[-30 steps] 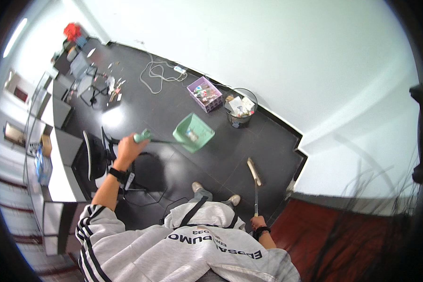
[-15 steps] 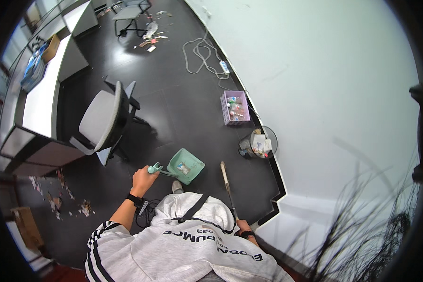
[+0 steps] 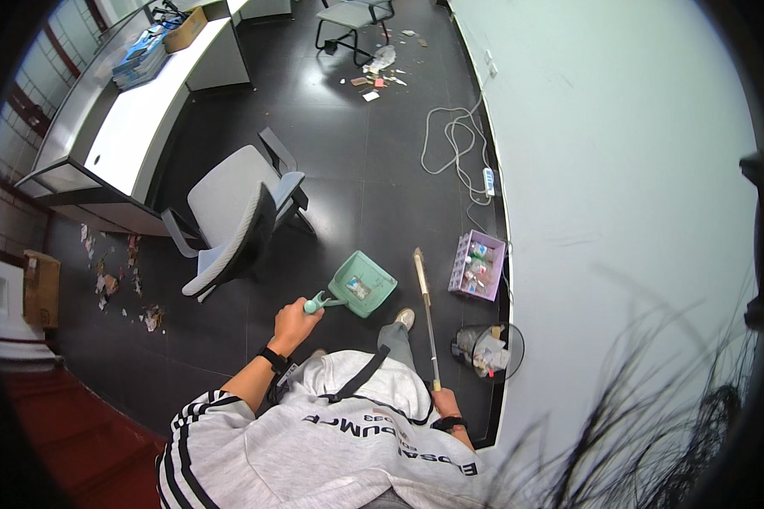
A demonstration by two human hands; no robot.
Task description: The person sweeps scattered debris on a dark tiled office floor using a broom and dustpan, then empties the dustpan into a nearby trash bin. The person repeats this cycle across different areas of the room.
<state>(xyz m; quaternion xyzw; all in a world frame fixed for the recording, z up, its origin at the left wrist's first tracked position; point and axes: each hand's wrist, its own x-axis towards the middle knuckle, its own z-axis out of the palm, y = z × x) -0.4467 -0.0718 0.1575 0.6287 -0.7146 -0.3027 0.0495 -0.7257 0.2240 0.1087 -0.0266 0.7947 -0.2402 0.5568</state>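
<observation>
My left hand (image 3: 296, 326) is closed around the handle of a green long-handled dustpan (image 3: 389, 291). The pan hangs or rests just ahead of my feet; whether it touches the floor I cannot tell. A small whitish wrapper (image 3: 358, 288) and some fine debris lie inside it. On the other side, my right hand (image 3: 447, 404) grips the lower end of a thin metal pole, that of a broom (image 3: 433, 339). Its narrow cream head (image 3: 421, 270) points away from me, right of the dustpan.
A purple basket of bottles (image 3: 460, 263) and a black mesh bin with rubbish (image 3: 484, 349) stand along the right wall. Left is a grey swivel chair (image 3: 229, 191) beside a white desk (image 3: 132, 140). Litter (image 3: 382, 81) lies far ahead, more scraps (image 3: 106, 284) at left. A cable (image 3: 450, 140) coils by the wall.
I have stepped forward and turned left; the basket and bin now appear nearer and lower. Dustpan and broom moved along with me, still held. One shoe now shows in front at right.
</observation>
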